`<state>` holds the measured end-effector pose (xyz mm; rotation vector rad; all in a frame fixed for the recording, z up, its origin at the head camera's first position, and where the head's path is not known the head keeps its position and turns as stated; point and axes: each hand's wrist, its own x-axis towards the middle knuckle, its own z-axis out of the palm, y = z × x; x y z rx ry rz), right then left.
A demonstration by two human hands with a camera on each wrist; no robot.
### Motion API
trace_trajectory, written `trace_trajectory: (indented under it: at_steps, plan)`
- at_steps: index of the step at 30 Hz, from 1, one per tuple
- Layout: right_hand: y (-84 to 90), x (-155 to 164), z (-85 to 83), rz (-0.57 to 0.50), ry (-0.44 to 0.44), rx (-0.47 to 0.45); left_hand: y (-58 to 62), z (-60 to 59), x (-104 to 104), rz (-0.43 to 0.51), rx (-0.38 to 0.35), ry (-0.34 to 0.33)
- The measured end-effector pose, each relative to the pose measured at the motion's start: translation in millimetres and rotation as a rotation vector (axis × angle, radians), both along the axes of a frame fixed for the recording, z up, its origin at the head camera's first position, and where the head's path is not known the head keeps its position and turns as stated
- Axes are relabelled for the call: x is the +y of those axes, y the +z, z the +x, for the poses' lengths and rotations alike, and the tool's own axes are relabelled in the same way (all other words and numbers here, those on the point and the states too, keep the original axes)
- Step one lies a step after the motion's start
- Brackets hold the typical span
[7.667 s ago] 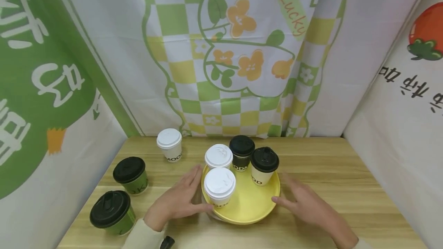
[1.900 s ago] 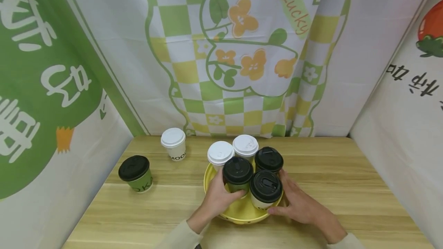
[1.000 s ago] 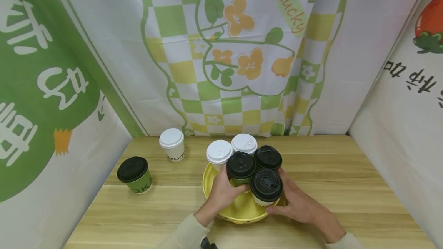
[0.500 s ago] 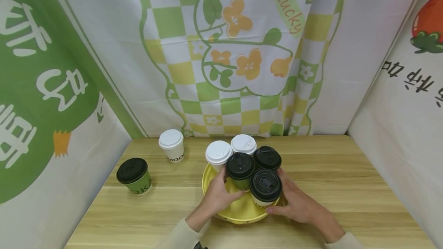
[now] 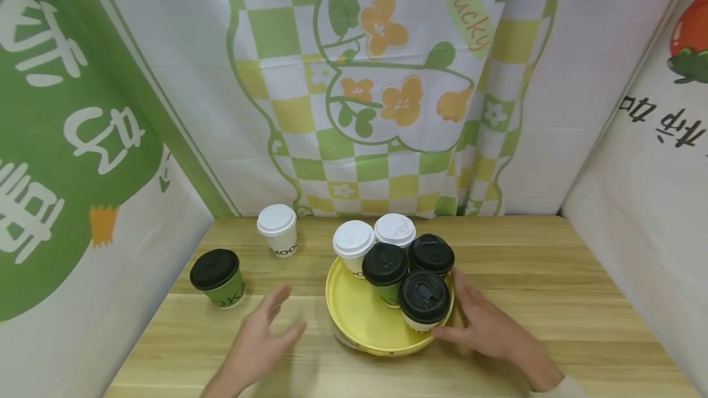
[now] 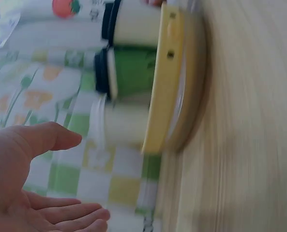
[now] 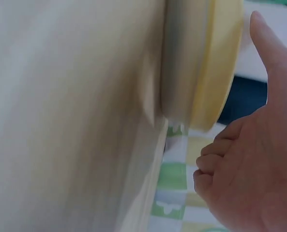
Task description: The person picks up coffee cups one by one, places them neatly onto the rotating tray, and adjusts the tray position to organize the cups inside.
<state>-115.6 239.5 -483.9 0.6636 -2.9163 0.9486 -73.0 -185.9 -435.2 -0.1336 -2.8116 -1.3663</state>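
A yellow round tray [image 5: 358, 323] lies mid-table with several lidded paper cups on it: two white-lidded ones [image 5: 354, 242] at the back, a green cup with a black lid [image 5: 385, 270], a black cup [image 5: 431, 255] and a cream cup with a black lid [image 5: 424, 301]. My left hand [image 5: 270, 325] hovers open over the table, left of the tray and holding nothing. My right hand [image 5: 478, 323] lies with relaxed fingers against the tray's right rim beside the cream cup. The left wrist view shows the tray's rim [image 6: 165, 87], the green cup [image 6: 133, 70] and my open palm [image 6: 32, 183].
A white-lidded cup [image 5: 276, 230] stands at the back left of the wooden table [image 5: 553, 300]. A green cup with a black lid [image 5: 217, 276] stands near the left cloth wall. Printed cloth closes off the back and both sides.
My left hand has let go of the green cup on the tray and drawn back to the left, open. The right hand stays at the tray's right rim.
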Motion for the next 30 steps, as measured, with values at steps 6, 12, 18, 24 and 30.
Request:
trace_trajectory:
  at_steps: [6,12,18,24,30]
  plan:
    - [7.7,14.8,-15.4,-0.025,0.034,-0.091,3.9,14.3,-71.2,-0.046,-0.143,0.107]
    - [9.3,16.5,-22.8,0.024,0.081,-0.124,0.6,11.1,-121.5,-0.125,-0.222,0.178]
    - [7.6,12.1,-26.9,0.031,0.099,-0.121,-13.6,-9.2,-153.0,-0.069,-0.221,0.210]
    - [0.8,9.9,-28.7,-0.008,0.127,-0.074,-38.4,-30.8,-163.6,0.088,-0.092,0.176]
    - [-0.7,6.2,-25.2,-0.070,0.143,-0.049,-46.0,-46.4,-158.7,0.190,-0.024,0.174]
